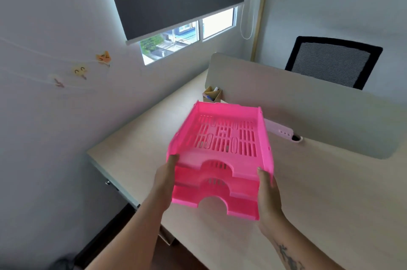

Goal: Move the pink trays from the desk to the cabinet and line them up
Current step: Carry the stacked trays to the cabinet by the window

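Note:
A stack of three bright pink slotted trays (222,137) is held up above the pale wooden desk (330,192), tilted slightly toward me. My left hand (165,179) grips the stack's left front side. On the right front side my right hand (267,195) holds it, thumb on the top tray's rim. The trays' front edges have arched cut-outs. No cabinet is in view.
A beige divider panel (308,104) runs along the desk's far side, with a black mesh chair (332,60) behind it. A small cardboard organiser (211,93) and a pale pink strap (278,130) lie by the divider. A white wall with a window is on the left.

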`<state>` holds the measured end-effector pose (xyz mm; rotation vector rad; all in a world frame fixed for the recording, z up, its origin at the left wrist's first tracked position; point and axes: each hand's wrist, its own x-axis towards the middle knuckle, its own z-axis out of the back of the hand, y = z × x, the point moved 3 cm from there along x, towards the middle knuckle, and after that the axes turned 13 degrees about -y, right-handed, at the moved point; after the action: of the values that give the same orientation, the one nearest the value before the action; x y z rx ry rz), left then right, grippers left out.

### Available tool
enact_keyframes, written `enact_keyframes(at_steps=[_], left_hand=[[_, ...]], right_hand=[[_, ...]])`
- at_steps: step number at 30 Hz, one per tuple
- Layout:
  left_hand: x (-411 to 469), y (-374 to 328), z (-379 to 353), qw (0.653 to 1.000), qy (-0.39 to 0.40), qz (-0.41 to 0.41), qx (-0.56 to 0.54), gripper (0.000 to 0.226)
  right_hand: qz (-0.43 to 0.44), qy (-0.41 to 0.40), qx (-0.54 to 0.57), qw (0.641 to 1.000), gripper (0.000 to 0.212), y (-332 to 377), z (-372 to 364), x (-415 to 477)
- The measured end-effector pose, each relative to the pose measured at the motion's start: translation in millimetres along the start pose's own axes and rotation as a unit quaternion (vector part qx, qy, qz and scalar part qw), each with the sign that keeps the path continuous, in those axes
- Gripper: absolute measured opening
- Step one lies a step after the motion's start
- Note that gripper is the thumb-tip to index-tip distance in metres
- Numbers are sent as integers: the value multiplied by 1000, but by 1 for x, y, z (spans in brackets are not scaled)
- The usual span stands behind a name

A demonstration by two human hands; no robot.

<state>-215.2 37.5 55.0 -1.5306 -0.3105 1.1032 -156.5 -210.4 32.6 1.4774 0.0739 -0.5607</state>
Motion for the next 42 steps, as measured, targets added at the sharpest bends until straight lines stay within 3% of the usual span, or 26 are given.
enact_keyframes(at_steps=[5,11,13,15,17,23,26,30,33,36,39,42], left_hand=[[-2,-10,77,995,-85,-6,-53,36],[-15,2,177,968,-218,-15,-122,62],[-36,4,200,953,-264,2,-151,59],[-62,7,219,933,-312,5,-181,37],[-82,14,241,905,-370,0,-211,31],[-140,41,309,835,-485,-38,-258,60],[-189,37,343,813,-520,-64,-253,55],[-260,30,386,780,-566,-93,-250,58],[-304,34,422,751,-599,-90,-261,48],[-340,46,464,729,-621,-77,-277,51],[-365,64,513,723,-625,-76,-284,60],[-387,76,558,724,-628,-75,-275,56]], right_hand=[[21,90,-24,995,37,10,-62,-39],[28,243,-49,968,69,5,-135,-90],[40,303,-68,950,70,6,-154,-109],[43,362,-84,927,59,5,-172,-126],[50,420,-93,901,53,4,-189,-146],[63,552,-96,826,45,5,-224,-228],[62,603,-89,790,30,5,-224,-285],[53,665,-78,741,55,7,-216,-368],[45,699,-72,710,52,3,-207,-427],[55,731,-72,677,63,-4,-198,-484],[59,750,-66,656,71,-18,-192,-538],[55,755,-63,651,57,-38,-188,-590]])
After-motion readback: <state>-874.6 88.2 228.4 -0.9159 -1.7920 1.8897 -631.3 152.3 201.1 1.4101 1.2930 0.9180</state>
